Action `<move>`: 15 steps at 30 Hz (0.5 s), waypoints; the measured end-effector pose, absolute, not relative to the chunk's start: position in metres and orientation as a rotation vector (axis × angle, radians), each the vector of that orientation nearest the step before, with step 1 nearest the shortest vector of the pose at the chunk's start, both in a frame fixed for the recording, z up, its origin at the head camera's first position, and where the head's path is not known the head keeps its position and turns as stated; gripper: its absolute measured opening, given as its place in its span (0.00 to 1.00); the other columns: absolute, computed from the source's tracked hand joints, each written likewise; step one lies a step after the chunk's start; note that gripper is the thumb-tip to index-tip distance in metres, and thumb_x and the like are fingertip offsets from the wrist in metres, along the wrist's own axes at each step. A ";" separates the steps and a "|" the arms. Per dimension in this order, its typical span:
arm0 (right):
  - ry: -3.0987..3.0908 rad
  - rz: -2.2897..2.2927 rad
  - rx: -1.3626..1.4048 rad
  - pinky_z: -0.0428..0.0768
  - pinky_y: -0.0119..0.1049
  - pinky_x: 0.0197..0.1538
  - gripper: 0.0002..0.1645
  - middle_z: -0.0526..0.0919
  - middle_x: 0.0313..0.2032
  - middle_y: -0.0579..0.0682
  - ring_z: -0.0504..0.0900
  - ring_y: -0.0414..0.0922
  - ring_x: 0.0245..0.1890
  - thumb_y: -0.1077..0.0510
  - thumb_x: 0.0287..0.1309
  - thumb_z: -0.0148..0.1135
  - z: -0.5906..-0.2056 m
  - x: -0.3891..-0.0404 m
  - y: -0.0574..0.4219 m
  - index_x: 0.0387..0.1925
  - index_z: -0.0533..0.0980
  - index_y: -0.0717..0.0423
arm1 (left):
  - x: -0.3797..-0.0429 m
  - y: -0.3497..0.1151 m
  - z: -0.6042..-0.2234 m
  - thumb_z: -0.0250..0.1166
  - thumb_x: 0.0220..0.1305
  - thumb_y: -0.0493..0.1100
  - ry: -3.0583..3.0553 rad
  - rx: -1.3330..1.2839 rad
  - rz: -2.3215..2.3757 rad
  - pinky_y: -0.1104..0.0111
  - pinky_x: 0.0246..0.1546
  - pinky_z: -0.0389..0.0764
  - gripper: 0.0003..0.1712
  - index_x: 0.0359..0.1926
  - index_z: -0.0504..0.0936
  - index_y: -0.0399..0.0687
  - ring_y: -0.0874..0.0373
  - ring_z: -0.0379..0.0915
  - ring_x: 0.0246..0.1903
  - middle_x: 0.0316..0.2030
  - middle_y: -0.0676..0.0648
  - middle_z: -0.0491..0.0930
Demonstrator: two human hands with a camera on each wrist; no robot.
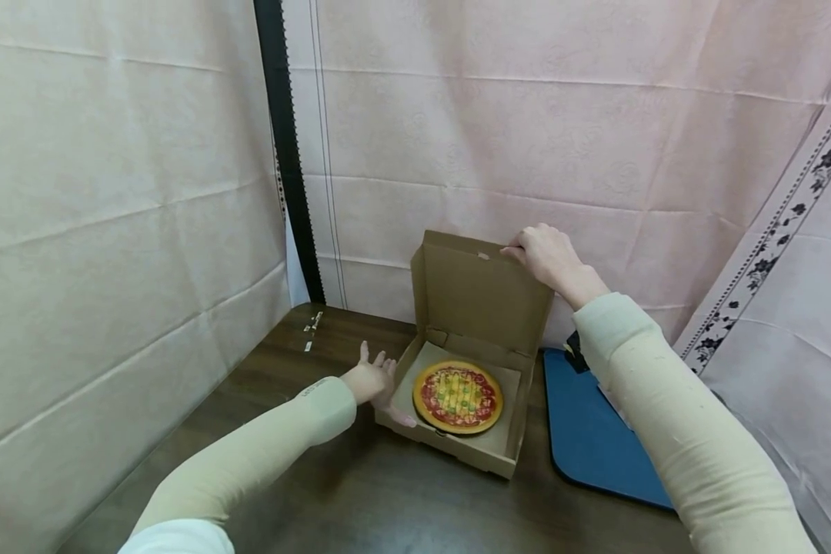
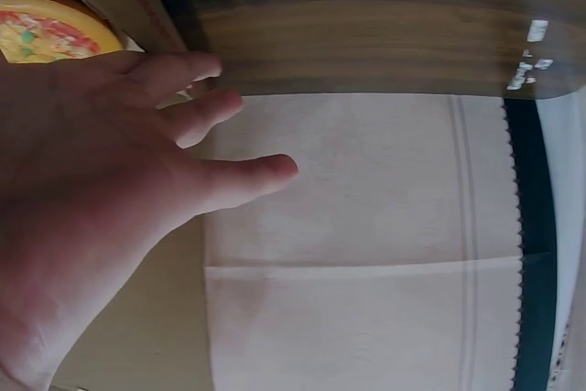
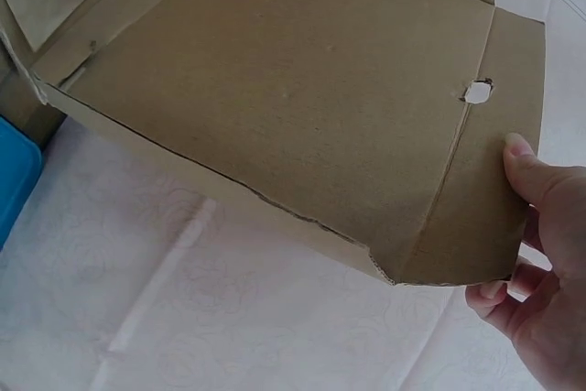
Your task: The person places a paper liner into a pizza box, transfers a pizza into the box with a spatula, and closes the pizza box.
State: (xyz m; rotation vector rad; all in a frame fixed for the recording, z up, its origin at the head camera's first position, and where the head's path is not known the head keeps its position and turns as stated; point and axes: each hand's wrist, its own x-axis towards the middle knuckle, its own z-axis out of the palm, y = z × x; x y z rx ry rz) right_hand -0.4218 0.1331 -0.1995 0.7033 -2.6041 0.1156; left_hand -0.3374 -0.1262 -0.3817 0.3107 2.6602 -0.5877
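Observation:
A cardboard pizza box [image 1: 495, 459] stands on the table with its lid [image 1: 485, 296] raised. Inside, on a pale paper sheet [image 1: 511, 382], lies a round pizza [image 1: 458, 396] with red, yellow and green topping. My right hand [image 1: 545, 252] pinches the lid's front flap [image 3: 499, 162] near its corner, thumb on the inner face and fingers behind. My left hand [image 1: 374, 383] is at the box's left side, fingers spread and holding nothing. In the left wrist view its extended fingers [image 2: 243, 176] show; whether it touches the box wall, I cannot tell.
To the right of the box lies a blue mat [image 1: 595, 438], with a black object [image 1: 576, 355] at its far edge, partly behind the right arm. Small white bits of tape [image 1: 310, 331] stick to the wooden table [image 1: 360, 492]. Cloth curtains [image 1: 526, 138] hang behind and at both sides.

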 end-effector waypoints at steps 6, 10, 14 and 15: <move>-2.605 0.110 0.717 0.73 0.42 0.29 0.15 0.88 0.34 0.56 0.76 0.47 0.23 0.51 0.65 0.60 -0.200 -0.420 0.135 0.44 0.85 0.55 | -0.332 -0.113 -0.381 0.41 0.45 0.90 2.640 0.293 -0.626 0.42 0.72 0.27 0.68 0.76 0.51 0.48 0.51 0.35 0.77 0.77 0.48 0.45; -2.599 0.120 0.713 0.75 0.44 0.31 0.15 0.88 0.35 0.56 0.79 0.48 0.25 0.51 0.65 0.60 -0.201 -0.419 0.137 0.45 0.85 0.54 | -0.330 -0.107 -0.380 0.40 0.45 0.90 2.645 0.287 -0.635 0.43 0.73 0.29 0.66 0.75 0.55 0.50 0.51 0.38 0.77 0.76 0.47 0.47; -2.574 0.135 0.727 0.78 0.48 0.35 0.15 0.88 0.37 0.57 0.82 0.52 0.32 0.51 0.64 0.61 -0.203 -0.419 0.141 0.45 0.85 0.55 | -0.328 -0.100 -0.381 0.41 0.46 0.89 2.652 0.270 -0.622 0.44 0.73 0.30 0.66 0.74 0.55 0.50 0.52 0.40 0.77 0.76 0.46 0.49; -2.566 0.139 0.730 0.78 0.48 0.36 0.15 0.88 0.37 0.57 0.83 0.52 0.33 0.51 0.64 0.61 -0.203 -0.419 0.142 0.44 0.85 0.55 | -0.328 -0.099 -0.381 0.41 0.45 0.89 2.653 0.270 -0.610 0.44 0.73 0.30 0.66 0.75 0.54 0.50 0.52 0.40 0.77 0.76 0.46 0.48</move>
